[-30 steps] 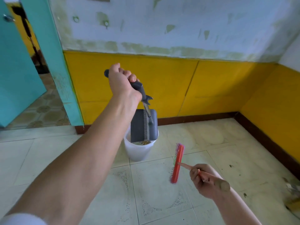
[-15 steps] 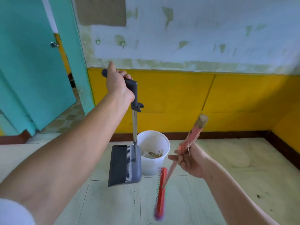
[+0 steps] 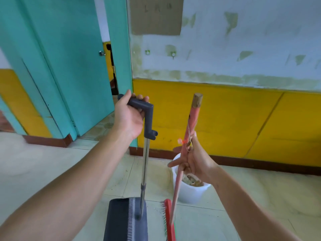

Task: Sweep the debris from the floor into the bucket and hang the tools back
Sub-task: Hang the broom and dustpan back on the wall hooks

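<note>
**Both tools lifted, hooks ahead, nothing hung yet**

Landmark: the white plastic bucket (image 3: 188, 192), standing on the pale tiled floor (image 3: 52, 171) close to the foot of the yellow-panelled wall (image 3: 225, 122).

- Bucket holds brownish debris; rim partly hidden behind the right hand. The sweeping looks done, judging by the load inside.
- Left hand (image 3: 127, 117), up and left of the bucket: fingers curled tight round the bent grey grip of the long-handled dark grey dustpan (image 3: 126, 220). The metal shaft hangs near upright; the pan itself sits low and left of the bucket, comb teeth showing.
- Right hand (image 3: 194, 159), directly above the bucket: pinching the worn pink wooden handle of the red broom (image 3: 190, 129) between thumb and inner fingers, the outer fingers splayed loose. A string loop and a small red tag sit at the grip. The red bristle head hangs just left of the bucket, near the pan.
- Two small wall hooks (image 3: 172, 53), high above the bucket on the patchy white plaster, beside the teal door frame (image 3: 119, 49). Likely the hanging place.

Risks, as I judge them:
- The broom grip is light and partial; the handle could slip or pivot when raised, and the head could clip the bucket and spill it.
- The string loop is small and bunched against the fingers; it may miss the hook or need a free hand, and both are occupied.
- The swinging pan could knock the broom head, since they hang close together.
</note>
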Motion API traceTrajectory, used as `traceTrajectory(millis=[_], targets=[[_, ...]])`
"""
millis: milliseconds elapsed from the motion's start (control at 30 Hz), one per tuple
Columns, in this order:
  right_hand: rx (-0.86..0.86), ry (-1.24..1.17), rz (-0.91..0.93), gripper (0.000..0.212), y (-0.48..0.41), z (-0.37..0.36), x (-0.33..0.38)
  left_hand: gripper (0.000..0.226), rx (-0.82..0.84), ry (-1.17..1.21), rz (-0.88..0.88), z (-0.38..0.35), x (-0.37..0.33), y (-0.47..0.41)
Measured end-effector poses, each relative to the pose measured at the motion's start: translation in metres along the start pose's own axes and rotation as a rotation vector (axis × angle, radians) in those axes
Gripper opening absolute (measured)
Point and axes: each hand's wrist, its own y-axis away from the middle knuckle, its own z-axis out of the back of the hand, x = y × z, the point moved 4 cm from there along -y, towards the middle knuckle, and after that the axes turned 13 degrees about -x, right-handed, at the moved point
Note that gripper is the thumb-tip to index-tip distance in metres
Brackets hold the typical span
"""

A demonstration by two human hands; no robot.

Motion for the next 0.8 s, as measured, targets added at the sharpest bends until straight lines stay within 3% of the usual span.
traceTrajectory(millis=[100,167,300,433,533,800], targets=[[0.092,0.078,0.072,0.096,-0.021,-0.035,0.02,0.018,0.075,-0.05,-0.026,0.01,-0.025,-0.022],[0.125,0.123,0.115,0.084,-0.032,-0.052,0.032,0.019,0.088,-0.039,-0.025,0.015,-0.038,-0.035],[0.031,0.422,0.252,0.026,-0.056,-0.079,0.052,0.018,0.078,0.101,-0.014,0.023,-0.056,-0.054],[-0.135,0.785,0.385,0.044,-0.077,-0.104,0.07,0.024,0.053,0.138,-0.021,0.029,-0.066,-0.072],[-0.206,0.977,0.468,0.046,-0.092,-0.112,0.08,0.027,0.044,0.159,-0.032,0.026,-0.072,-0.087],[-0.094,0.602,0.492,0.034,-0.139,-0.126,0.101,0.023,0.025,0.253,-0.026,-0.011,-0.061,-0.133]])
